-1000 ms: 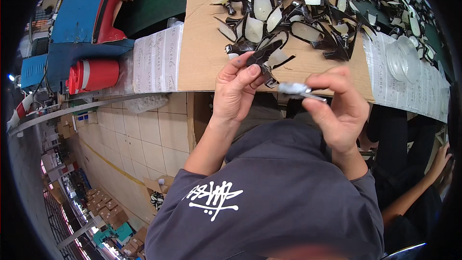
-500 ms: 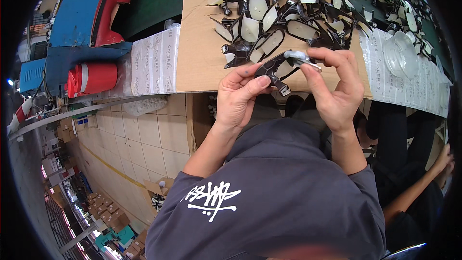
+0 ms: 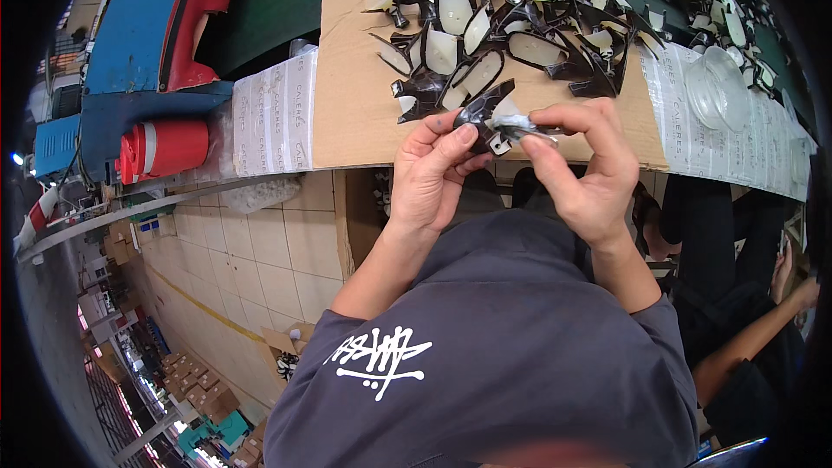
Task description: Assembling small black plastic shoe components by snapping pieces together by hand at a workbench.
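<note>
My left hand [image 3: 431,165] is closed on a glossy black shoe heel [image 3: 478,114], held above the near edge of a cardboard sheet. In the fingertips of my right hand [image 3: 592,160] is a slim metal tool with a whitish cotton-like wad [image 3: 513,121] at its end. That wad rests against the heel or just over it; actual contact I cannot tell. Several similar black heels with cream faces [image 3: 479,74] lie in a loose heap beyond my hands.
Under the nearer heels lies the cardboard sheet [image 3: 347,121]. A clear plastic bowl [image 3: 718,91] stands on the wrapped table edge at right. To the left are a red container [image 3: 165,149] and a blue machine housing [image 3: 130,26]. Another person's forearm [image 3: 745,342] shows at lower right.
The heel has been turned between my left fingers, so its pointed end now faces up. My right hand has moved slightly left and down with the wad.
</note>
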Tool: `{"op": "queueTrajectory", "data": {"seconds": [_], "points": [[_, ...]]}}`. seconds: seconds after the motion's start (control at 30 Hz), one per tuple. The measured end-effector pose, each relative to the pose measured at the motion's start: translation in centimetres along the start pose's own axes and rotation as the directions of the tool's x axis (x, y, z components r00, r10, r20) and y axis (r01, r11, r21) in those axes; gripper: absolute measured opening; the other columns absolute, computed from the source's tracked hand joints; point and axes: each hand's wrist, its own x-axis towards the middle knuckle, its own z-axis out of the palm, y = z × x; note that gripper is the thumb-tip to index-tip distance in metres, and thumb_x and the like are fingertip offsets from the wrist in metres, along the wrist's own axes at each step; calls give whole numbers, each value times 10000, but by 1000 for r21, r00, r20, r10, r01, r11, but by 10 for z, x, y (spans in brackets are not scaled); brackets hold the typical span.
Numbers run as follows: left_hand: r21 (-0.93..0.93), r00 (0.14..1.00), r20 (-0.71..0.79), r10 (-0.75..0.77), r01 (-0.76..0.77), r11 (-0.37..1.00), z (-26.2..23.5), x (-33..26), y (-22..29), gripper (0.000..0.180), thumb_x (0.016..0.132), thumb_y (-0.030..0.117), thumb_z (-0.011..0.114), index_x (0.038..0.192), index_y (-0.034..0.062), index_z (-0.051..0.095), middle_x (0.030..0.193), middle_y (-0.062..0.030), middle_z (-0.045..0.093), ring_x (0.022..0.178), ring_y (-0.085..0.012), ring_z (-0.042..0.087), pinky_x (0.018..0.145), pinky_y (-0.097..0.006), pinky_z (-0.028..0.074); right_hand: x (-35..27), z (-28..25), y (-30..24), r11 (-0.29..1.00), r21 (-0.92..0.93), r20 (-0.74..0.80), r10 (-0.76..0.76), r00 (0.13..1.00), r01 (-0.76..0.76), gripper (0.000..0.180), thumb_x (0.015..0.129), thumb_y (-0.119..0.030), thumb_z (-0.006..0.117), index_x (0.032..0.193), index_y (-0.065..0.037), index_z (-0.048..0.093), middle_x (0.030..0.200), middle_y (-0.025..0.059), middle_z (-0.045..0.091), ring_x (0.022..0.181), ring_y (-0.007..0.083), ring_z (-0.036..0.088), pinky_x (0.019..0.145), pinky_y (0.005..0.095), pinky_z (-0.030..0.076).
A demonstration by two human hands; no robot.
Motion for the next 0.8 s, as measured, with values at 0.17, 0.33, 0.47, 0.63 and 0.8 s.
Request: {"op": "queueTrajectory", "data": {"seconds": [0.17, 0.33, 0.47, 0.63, 0.8], "points": [[12, 1000, -2, -9, 9, 1000, 1, 0, 2, 175, 899, 43, 642, 1073, 40, 627, 966, -89, 703, 838, -160, 695, 723, -287, 600, 0, 0, 4, 994, -99, -5, -39, 999, 39, 223, 687, -3, 763, 896, -38, 695, 838, 37, 657, 750, 173, 521, 673, 286, 443], [-23, 1000, -7, -20, 20, 1000, -5, 0, 3, 180, 905, 64, 641, 1084, 58, 627, 965, -81, 704, 831, -156, 696, 703, -286, 594, 4, -9, 15, 991, -132, -72, -2, 997, -7, 195, 716, -23, 759, 900, -37, 695, 858, 36, 668, 757, 164, 519, 681, 282, 439], [-38, 999, -4, -38, 37, 999, -9, 0, 5, 183, 919, 101, 631, 1101, 78, 623, 980, -57, 702, 834, -143, 692, 696, -287, 590, 6, -16, 22, 990, -125, -110, 52, 993, -65, 180, 754, -38, 753, 924, -37, 696, 859, 25, 649, 768, 142, 503, 700, 263, 430], [-115, 999, -24, -41, 38, 993, -19, -4, 22, 200, 950, 144, 592, 1137, 76, 598, 1001, -31, 693, 827, -119, 680, 694, -277, 590, 5, -19, 32, 985, 34, -131, 170, 977, -166, 181, 778, -52, 751, 947, -24, 692, 852, 12, 615, 765, 105, 492, 725, 235, 415], [-237, 998, 9, -58, 59, 970, -39, -7, 39, 168, 982, 143, 526, 1097, 60, 615, 1028, -75, 703, 857, -161, 690, 747, -315, 600, 6, -17, 32, 974, 113, -100, 209, 973, -197, 165, 800, -46, 735, 956, -20, 689, 860, -1, 618, 768, 80, 500, 727, 221, 411]]}}
